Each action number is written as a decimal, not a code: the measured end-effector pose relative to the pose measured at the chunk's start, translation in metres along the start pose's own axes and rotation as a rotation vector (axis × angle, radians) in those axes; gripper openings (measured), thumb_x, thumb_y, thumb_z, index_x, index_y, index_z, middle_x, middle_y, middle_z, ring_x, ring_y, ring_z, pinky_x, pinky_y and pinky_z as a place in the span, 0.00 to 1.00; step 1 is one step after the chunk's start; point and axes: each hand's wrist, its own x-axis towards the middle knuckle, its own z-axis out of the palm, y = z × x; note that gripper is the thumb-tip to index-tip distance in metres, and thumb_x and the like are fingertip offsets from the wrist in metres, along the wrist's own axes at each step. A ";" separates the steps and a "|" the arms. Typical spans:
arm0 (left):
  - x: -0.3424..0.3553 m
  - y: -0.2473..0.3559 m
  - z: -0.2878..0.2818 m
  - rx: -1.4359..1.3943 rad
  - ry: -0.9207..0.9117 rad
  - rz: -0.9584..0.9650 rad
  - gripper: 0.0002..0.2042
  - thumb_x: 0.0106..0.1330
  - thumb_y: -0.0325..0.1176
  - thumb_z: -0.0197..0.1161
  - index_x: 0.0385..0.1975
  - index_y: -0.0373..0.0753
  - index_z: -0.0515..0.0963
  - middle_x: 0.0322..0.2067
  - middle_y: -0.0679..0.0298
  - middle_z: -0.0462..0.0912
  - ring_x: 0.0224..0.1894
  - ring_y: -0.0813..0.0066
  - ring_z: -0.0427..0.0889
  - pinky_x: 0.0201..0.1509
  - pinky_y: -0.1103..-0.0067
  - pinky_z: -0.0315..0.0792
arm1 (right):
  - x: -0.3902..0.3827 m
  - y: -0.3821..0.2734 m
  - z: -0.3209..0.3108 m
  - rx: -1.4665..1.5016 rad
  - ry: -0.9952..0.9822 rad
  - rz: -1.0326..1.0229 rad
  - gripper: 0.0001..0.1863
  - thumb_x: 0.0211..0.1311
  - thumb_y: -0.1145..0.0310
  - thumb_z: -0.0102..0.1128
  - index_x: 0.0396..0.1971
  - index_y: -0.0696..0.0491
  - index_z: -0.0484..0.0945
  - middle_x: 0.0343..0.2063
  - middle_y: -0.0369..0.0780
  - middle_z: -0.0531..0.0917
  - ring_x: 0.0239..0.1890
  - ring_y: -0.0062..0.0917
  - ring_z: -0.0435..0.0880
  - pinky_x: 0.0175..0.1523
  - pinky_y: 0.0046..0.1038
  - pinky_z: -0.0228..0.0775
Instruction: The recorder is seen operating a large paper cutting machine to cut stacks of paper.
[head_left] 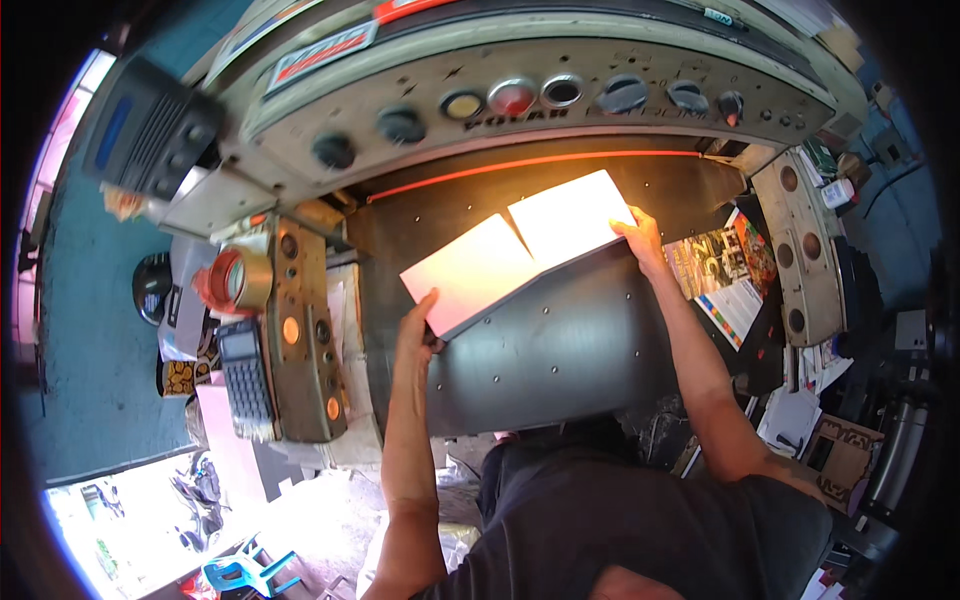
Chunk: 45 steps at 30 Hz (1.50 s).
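Two pale paper stacks, a pinkish left stack [470, 275] and a brightly lit white right stack [572, 218], lie slanted over the dark metal bed [550, 345] of a paper cutting machine. A narrow V-shaped gap parts them at the far side, and they meet at the near edge. My left hand [420, 318] grips the near left corner of the pinkish stack, thumb on top. At the right end of the white stack, my right hand [642, 240] closes on its edge, thumb on top. The undersides of the stacks and most fingers are hidden.
A control panel [430, 125] with knobs and buttons spans the far side, above a red line [540, 168]. Printed colour sheets [715, 270] lie right of the stacks. A calculator [247, 372] and tape roll [240, 278] sit left. A blue chair [245, 570] stands lower left.
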 end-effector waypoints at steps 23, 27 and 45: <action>-0.186 -0.213 -0.159 -0.054 -0.464 0.043 0.25 0.65 0.35 0.65 0.58 0.29 0.71 0.54 0.56 0.79 0.55 0.65 0.79 0.62 0.69 0.71 | -0.427 0.053 0.103 0.612 -0.415 0.398 0.33 0.61 0.46 0.64 0.57 0.57 0.76 0.45 0.41 0.82 0.48 0.25 0.80 0.52 0.29 0.73; -0.183 -0.193 -0.119 0.069 -0.570 0.003 0.27 0.64 0.37 0.67 0.58 0.28 0.70 0.52 0.56 0.79 0.54 0.65 0.79 0.59 0.69 0.74 | -0.445 0.045 0.074 0.522 -0.189 0.367 0.28 0.53 0.55 0.70 0.51 0.57 0.80 0.39 0.37 0.84 0.44 0.24 0.81 0.45 0.31 0.74; -0.205 -0.540 0.428 0.686 -1.001 -0.299 0.20 0.63 0.32 0.72 0.55 0.44 0.78 0.49 0.68 0.82 0.53 0.75 0.80 0.54 0.71 0.75 | -0.576 0.332 -0.438 0.916 0.611 0.353 0.20 0.51 0.67 0.70 0.44 0.60 0.83 0.37 0.38 0.85 0.40 0.21 0.82 0.47 0.24 0.71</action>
